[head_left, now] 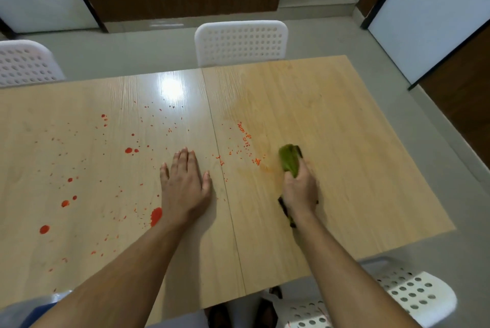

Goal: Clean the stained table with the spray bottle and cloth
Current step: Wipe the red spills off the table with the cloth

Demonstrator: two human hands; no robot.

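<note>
A light wooden table (pixel 344 142) fills the view, made of two panels with a seam down the middle. Red stains (pixel 156 215) and many small red spatters cover its left panel and the strip by the seam. My right hand (pixel 299 189) is shut on a green cloth (pixel 289 159) with a dark underside, pressed on the right panel, where the wood looks smeared and wet. My left hand (pixel 185 184) lies flat on the table just left of the seam, fingers spread, holding nothing. No spray bottle is in view.
A white perforated chair (pixel 241 42) stands at the table's far edge, another chair (pixel 23 62) at the far left, and a third chair (pixel 408 293) at the near right. Grey floor lies to the right of the table.
</note>
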